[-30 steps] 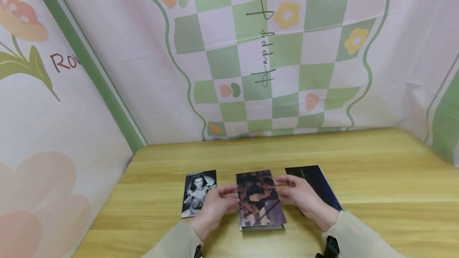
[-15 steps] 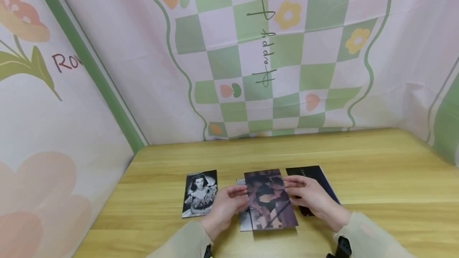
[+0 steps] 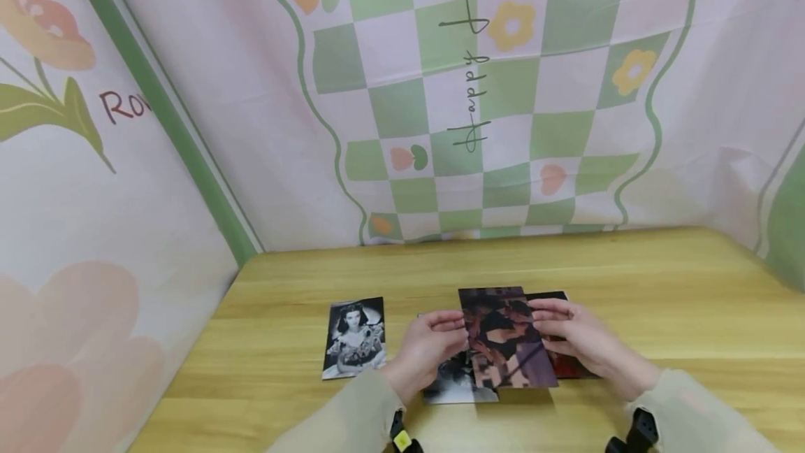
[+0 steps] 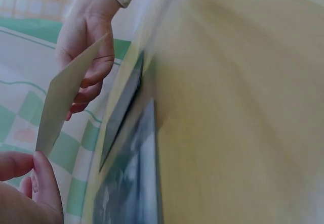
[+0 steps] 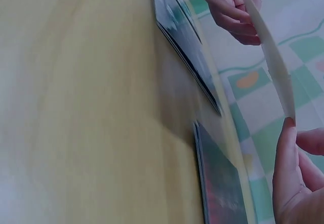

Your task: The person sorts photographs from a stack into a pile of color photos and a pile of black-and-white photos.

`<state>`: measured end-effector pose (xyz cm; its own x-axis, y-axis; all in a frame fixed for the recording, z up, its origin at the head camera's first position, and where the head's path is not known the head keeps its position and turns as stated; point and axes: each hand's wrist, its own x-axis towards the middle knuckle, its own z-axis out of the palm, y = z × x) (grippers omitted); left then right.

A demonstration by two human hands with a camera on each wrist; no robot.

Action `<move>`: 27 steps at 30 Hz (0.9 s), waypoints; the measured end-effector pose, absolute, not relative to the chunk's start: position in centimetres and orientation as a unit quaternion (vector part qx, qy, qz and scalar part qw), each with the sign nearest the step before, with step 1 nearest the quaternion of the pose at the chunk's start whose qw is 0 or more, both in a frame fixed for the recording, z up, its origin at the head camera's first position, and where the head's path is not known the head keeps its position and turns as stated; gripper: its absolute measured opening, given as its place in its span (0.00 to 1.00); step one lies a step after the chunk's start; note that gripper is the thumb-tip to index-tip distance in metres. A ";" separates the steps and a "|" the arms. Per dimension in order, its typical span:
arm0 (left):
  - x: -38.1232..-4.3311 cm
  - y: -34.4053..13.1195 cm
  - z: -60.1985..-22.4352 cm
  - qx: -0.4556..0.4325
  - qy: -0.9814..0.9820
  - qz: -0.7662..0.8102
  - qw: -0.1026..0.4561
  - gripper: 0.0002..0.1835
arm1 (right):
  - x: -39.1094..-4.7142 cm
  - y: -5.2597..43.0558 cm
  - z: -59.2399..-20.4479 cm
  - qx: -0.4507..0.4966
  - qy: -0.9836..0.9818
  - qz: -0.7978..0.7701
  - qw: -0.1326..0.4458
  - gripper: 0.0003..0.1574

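Observation:
My left hand (image 3: 423,349) and right hand (image 3: 585,338) pinch opposite side edges of a photo card (image 3: 508,341) with a dim, purplish-brown picture. Both wrist views show the card's pale back (image 4: 65,97) and the card raised off the table. Below it lies a small stack of black-and-white photo cards (image 3: 454,389), partly covered by the held card and my left hand. Another stack of cards (image 3: 571,367), dark with a red lower part, lies under my right hand and the held card's right side; much of it is hidden.
To the left, a black-and-white photo card (image 3: 354,338) of a person in a ruffled dress lies flat. Everything rests on a wooden table (image 3: 251,341). Behind its far edge hangs a green-and-white checked cloth (image 3: 503,110), and another printed cloth (image 3: 56,215) hangs at left.
Both hands have carried the purplish-brown photo card rightward and slightly away, off the middle stack and partly over the right one. More of the middle stack's black-and-white top card shows.

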<state>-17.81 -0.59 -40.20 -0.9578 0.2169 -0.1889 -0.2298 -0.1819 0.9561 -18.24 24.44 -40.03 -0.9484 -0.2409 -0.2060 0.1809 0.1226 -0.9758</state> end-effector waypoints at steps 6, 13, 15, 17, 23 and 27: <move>-18.2 1.9 -40.0 -0.025 0.616 0.773 0.151 0.15 | -18.7 27.0 -39.9 -0.010 0.743 -0.648 0.170 0.31; -18.8 4.1 -40.4 -0.041 0.623 0.765 0.159 0.14 | -19.3 29.2 -40.1 -0.014 0.775 -0.607 0.178 0.37; -19.0 4.6 -40.6 -0.041 0.626 0.762 0.158 0.15 | -19.4 29.6 -40.3 -0.018 0.780 -0.601 0.175 0.36; -19.2 5.1 -40.7 -0.043 0.630 0.760 0.155 0.16 | -19.5 30.0 -40.5 -0.015 0.782 -0.599 0.172 0.35; -19.5 6.7 -41.2 -0.048 0.642 0.750 0.150 0.19 | -19.6 31.1 -40.9 -0.022 0.772 -0.612 0.168 0.34; -19.6 7.7 -41.5 -0.052 0.651 0.744 0.144 0.20 | -19.8 31.5 -41.1 -0.016 0.769 -0.617 0.168 0.37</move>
<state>-19.61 7.67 -41.46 -0.9529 0.1462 -0.2658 -0.2829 -0.1116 0.9527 -19.75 31.50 -41.06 -0.9429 -0.2326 -0.2383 0.1820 0.2391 -0.9538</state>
